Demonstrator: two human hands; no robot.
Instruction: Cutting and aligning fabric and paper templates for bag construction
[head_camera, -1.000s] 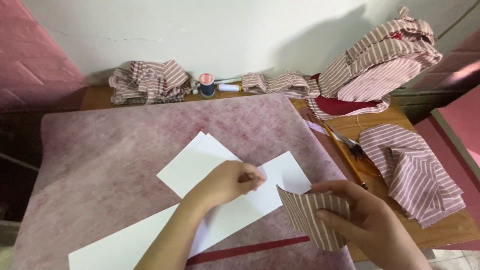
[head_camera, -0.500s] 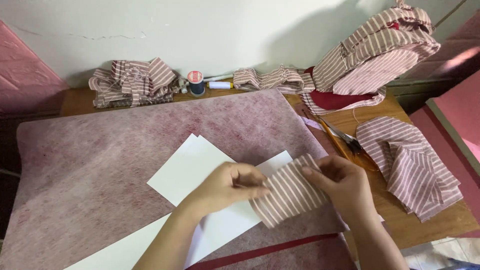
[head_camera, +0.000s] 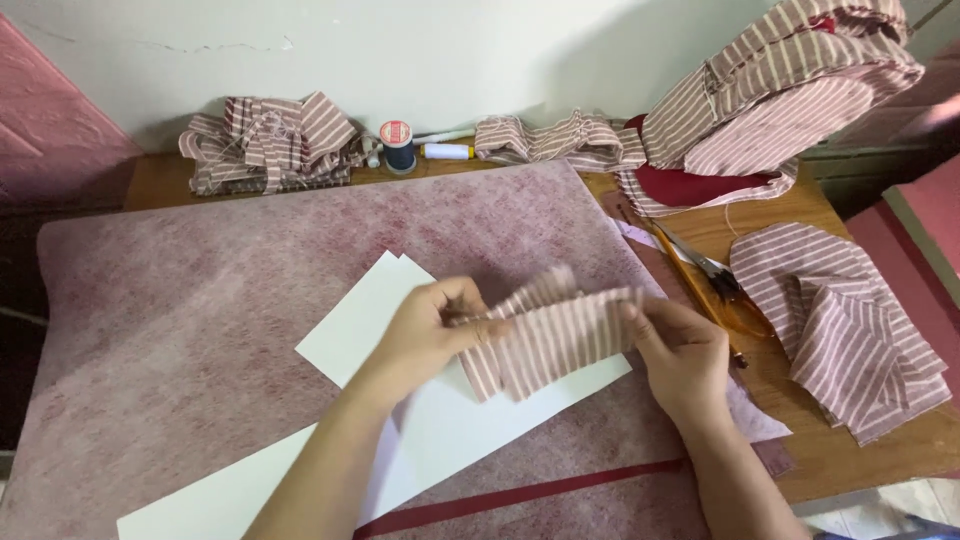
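1. A wooden table (head_camera: 850, 450) filled most of the view, with a pale wall behind it at 12 o'clock.
2. A mottled pink felt sheet (head_camera: 180, 330) covered the table from the left edge to past the middle.
3. A tall heap of striped cloth (head_camera: 790, 90) rose at 1 o'clock, over a dark red piece (head_camera: 700, 187).
4. White paper sheets (head_camera: 350, 330) lay on the felt near the centre, running down toward 7 o'clock – one overlapped the other.
5. A flat stack of striped cut pieces (head_camera: 850, 330) lay on the bare wood at 3 o'clock.
6. A crumpled striped bundle (head_camera: 270, 140) sat at 11 o'clock against the wall, and a smaller striped roll (head_camera: 550, 140) lay at 12 o'clock.
7. The left hand (head_camera: 430, 330) was just left of centre, thumb and fingers pinched on the left end of a striped fabric piece (head_camera: 550, 340).
8. The right hand (head_camera: 685, 355) was at 4 o'clock from centre, fingers gripping the right end of the same piece.
9. The striped fabric piece hung stretched between both hands, lifted just above the white paper – folded or layered, its stripes running roughly upright.
10. Scissors (head_camera: 715, 280) with orange handles lay on the wood between the right hand and the stack of cut pieces.
11. A thin dark red strip (head_camera: 520, 495) crossed the felt at 6 o'clock.
12. A dark thread spool (head_camera: 397, 147) stood at 12 o'clock between bundle and roll, with a white spool (head_camera: 447, 151) lying just beside it.
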